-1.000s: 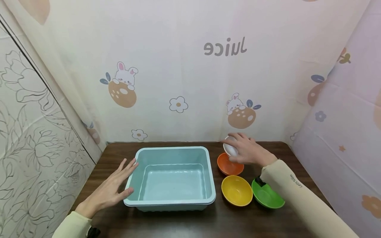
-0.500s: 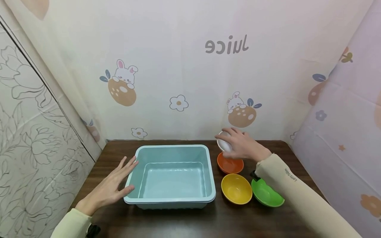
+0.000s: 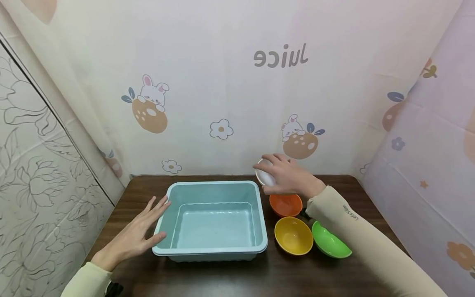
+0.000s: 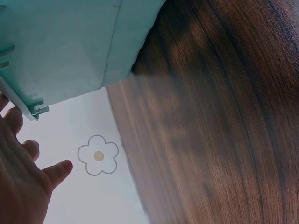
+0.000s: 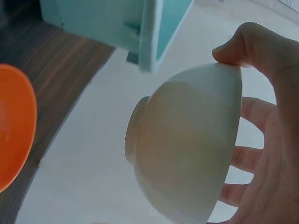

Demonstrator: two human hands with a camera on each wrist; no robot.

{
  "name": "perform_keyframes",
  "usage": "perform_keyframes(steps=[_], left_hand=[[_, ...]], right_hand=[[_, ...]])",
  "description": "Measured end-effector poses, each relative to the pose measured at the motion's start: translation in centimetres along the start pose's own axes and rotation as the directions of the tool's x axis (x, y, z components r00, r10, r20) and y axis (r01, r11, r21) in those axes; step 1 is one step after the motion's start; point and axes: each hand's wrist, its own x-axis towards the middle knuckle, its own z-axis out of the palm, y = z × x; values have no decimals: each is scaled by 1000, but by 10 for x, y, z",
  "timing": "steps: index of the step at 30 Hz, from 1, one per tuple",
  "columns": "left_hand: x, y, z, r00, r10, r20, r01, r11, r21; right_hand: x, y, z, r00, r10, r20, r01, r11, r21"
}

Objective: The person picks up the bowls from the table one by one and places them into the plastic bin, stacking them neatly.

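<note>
Gripped by its rim, a white bowl (image 5: pixel 187 135) is in my right hand (image 3: pixel 287 175), raised above the table near the back right corner of the light blue plastic basin (image 3: pixel 209 250). In the right wrist view the thumb and fingers are spread along the bowl's rim. My left hand (image 3: pixel 135 233) rests at the basin's left rim, its fingers fairly straight and spread. The left wrist view shows those fingertips by the underside of the basin's rim (image 4: pixel 18 100). Below my right hand an orange bowl (image 3: pixel 285 205) stands on the table, partly covered by the hand.
A yellow bowl (image 3: pixel 294 236) stands right of the basin. Beside it is a green bowl (image 3: pixel 330 241), partly hidden by the right sleeve (image 3: pixel 352 222). All stand on a dark wooden table (image 3: pixel 208 276), with a patterned curtain (image 3: pixel 222 82) behind.
My right hand has carried the white bowl left and slightly up, from over the orange bowl toward the basin's back right corner. The left hand stays at the basin's left rim.
</note>
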Motion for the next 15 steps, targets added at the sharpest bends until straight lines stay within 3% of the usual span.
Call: perform_keyframes(steps=[15], left_hand=[[-2,0,4,1000,2,-15,-2,1000,5]], right_hand=[[20,-37,-1,998,-51,42,50,998,29]])
